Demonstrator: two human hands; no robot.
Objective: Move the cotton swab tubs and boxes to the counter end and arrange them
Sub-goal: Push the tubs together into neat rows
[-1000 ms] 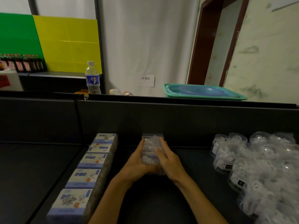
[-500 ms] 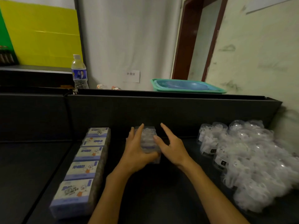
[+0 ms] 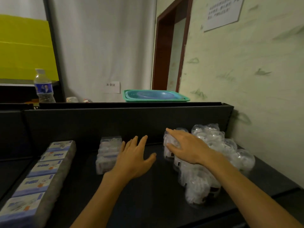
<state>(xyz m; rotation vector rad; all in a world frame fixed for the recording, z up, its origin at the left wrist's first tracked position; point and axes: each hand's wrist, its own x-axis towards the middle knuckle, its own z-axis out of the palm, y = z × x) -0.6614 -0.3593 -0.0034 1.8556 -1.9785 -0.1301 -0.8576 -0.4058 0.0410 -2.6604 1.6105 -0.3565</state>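
Boxes: printed packs in one row well left of both hands, long axis running from the person toward the back wall of the bench.
Clear pack: just left of the left hand, same heading, apparently set parallel.
Left hand: grip spread, empty.
Right hand: grip spread, flat over the tubs, likely to gather them.
Tubs: loose heap under and right of it, facing every way.

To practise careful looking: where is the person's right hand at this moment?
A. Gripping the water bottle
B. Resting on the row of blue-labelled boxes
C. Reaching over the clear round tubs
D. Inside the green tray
C: the right hand is spread open over the clear round tubs near the wall.
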